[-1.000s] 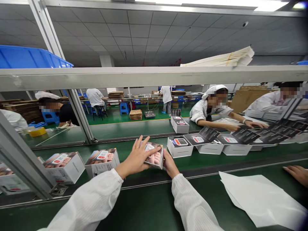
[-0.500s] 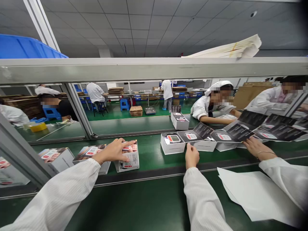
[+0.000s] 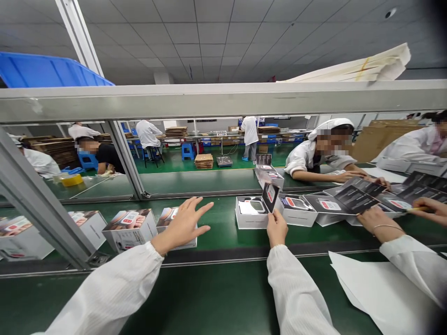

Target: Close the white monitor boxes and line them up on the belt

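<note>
My left hand (image 3: 185, 224) is spread open in front of a closed printed box (image 3: 166, 215) on the green belt (image 3: 216, 232), partly covering it. My right hand (image 3: 278, 228) pinches the lower edge of a small dark lid flap (image 3: 270, 196), which stands upright at the right side of an open white box (image 3: 252, 218). A white device shows inside that box. Right of it sits another open box (image 3: 297, 215) with a device in it. More boxes with dark, printed lids (image 3: 356, 197) lie further right, overlapping one another.
Another person's hand (image 3: 380, 223) touches the dark lids at right, with one more hand (image 3: 431, 209) beside it. Across the line, a person in white (image 3: 307, 158) leans forward. White sheets (image 3: 387, 288) lie at lower right. A metal post (image 3: 45, 200) slants at left.
My left hand has lifted off the closed box and spread its fingers. My right hand has raised the lid flap upright. The closed boxes have shifted left along the belt.
</note>
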Available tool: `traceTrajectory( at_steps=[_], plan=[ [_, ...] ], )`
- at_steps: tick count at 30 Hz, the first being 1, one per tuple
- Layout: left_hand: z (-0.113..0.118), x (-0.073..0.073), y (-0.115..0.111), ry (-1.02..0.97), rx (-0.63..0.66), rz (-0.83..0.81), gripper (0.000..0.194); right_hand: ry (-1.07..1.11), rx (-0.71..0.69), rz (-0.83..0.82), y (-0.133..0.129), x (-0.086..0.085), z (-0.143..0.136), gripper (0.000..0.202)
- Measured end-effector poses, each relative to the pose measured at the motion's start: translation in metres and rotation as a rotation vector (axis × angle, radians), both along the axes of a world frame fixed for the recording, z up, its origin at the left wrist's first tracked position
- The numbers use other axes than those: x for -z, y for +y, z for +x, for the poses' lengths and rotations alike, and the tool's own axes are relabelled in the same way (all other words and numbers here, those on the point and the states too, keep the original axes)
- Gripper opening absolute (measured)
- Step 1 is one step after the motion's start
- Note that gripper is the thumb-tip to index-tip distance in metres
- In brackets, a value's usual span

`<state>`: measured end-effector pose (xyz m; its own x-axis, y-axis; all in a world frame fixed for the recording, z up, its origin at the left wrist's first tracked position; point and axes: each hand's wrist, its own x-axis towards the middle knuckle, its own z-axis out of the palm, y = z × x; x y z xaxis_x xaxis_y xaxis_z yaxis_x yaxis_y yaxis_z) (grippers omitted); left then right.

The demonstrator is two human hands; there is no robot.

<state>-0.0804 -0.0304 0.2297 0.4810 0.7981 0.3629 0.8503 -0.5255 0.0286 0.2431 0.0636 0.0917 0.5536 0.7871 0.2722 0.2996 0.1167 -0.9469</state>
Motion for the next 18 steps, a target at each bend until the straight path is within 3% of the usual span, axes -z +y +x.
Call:
traceTrajectory(
  at_steps=[5, 10, 14, 16, 18],
  plan=[
    [0.057, 0.026, 0.015, -0.277, 0.084, 0.047, 0.065, -0.165, -0.197, 0.013, -0.019, -0.003, -0.007, 0.055],
    [0.098, 0.068, 0.063, -0.48, 0.031, -0.235, 0.083, -0.278, -0.309, -0.055, -0.025, -0.001, -0.016, 0.056],
    [0.106, 0.098, 0.077, -0.514, 0.028, -0.34, 0.09, -0.175, -0.392, -0.027, -0.026, -0.002, -0.023, 0.059],
    [0.1, 0.103, 0.072, -0.5, 0.051, -0.341, 0.093, -0.133, -0.386, -0.032, -0.024, -0.002, -0.024, 0.061],
    [0.09, 0.096, 0.064, -0.458, 0.098, -0.342, 0.097, -0.088, -0.375, -0.029, -0.021, -0.002, -0.023, 0.063]
  ],
)
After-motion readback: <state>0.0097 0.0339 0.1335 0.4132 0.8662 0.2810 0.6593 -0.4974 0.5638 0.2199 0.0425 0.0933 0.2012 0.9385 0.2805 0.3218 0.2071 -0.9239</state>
